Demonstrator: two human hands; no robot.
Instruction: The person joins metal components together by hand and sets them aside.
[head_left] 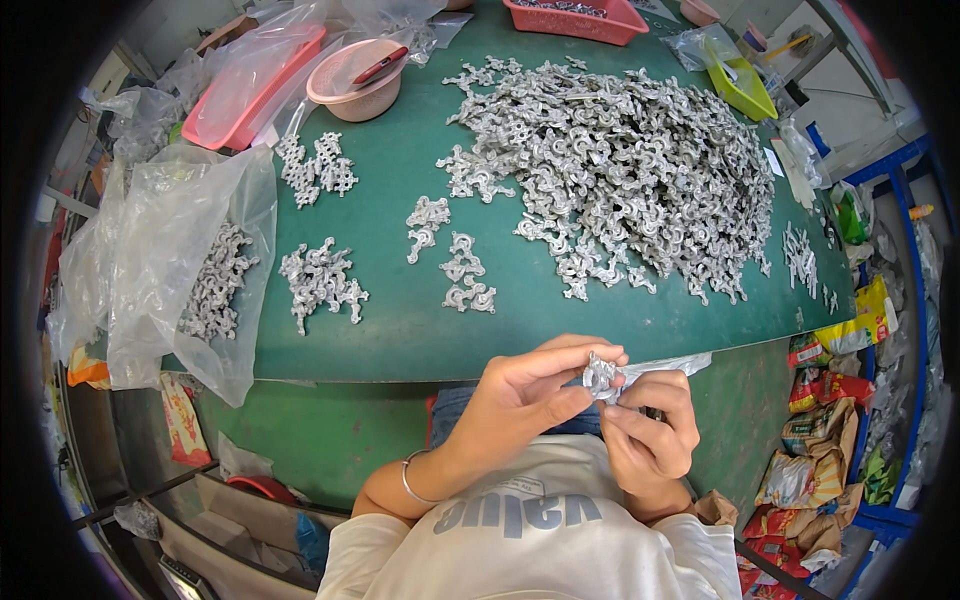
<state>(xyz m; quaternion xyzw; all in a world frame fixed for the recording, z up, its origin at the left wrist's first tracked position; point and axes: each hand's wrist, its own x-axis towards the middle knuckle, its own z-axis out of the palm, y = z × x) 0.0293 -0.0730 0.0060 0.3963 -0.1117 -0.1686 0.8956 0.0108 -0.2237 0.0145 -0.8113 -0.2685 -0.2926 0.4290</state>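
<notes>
Green table [400,330], both hands pinching small silvery metal casting [600,377], knobbly, curled

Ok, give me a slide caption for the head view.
Both hands hold a small metal part beside a green table piled with parts.

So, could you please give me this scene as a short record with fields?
left hand: pinches a small silver metal part from the left
right hand: grips the same part from below and right
table: green top, just beyond the hands
big pile: silver parts heaped at right centre
small clusters: loose groups at left centre
clear bag: at the left edge, holding more parts
bowl: pink, far left, with a red item inside
trays: red at far centre, yellow-green at far right
</notes>
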